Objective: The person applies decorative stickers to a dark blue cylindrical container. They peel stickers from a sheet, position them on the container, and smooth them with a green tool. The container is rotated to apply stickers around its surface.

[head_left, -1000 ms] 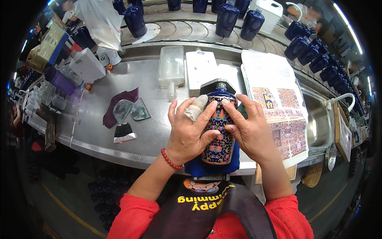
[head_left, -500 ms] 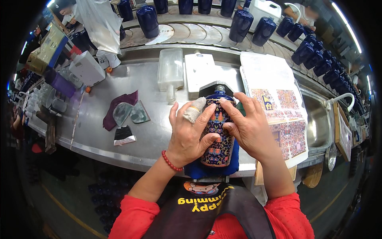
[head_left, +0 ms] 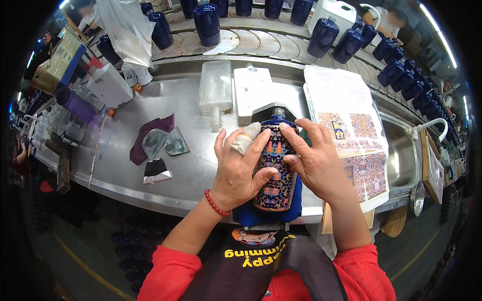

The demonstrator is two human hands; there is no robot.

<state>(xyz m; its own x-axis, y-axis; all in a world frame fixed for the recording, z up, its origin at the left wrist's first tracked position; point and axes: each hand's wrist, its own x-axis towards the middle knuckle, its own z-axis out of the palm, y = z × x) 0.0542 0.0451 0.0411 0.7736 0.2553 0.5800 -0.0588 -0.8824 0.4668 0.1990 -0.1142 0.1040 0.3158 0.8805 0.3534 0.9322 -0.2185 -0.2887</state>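
A dark blue glass bottle [head_left: 276, 170] with a colourful floral decal on its front lies on a blue cloth [head_left: 296, 210], its neck pointing away from me. My left hand [head_left: 238, 168] rests on its left side, fingers spread, index tip at the decal's upper edge and thumb on the pattern. One finger of that hand wears a whitish cloth finger cover [head_left: 246, 140]. From the right, my right hand [head_left: 314, 163] lies with fingers apart, index tip at the same upper edge and thumb over the decal's right side. A dark holder [head_left: 287, 108] sits around the bottle's neck.
Printed decal sheets [head_left: 359, 145] lie to the right, beside a sink [head_left: 401, 155]. A clear bottle [head_left: 215, 88] and a white container [head_left: 251, 90] stand behind. Purple cloth [head_left: 150, 138] and squeegee pieces [head_left: 156, 170] lie left. Blue bottles [head_left: 207, 25] ride a conveyor [head_left: 251, 42].
Bottles on the conveyor have shifted to the right. My hands and the bottle beneath them stay almost the same, with only slight finger movement.
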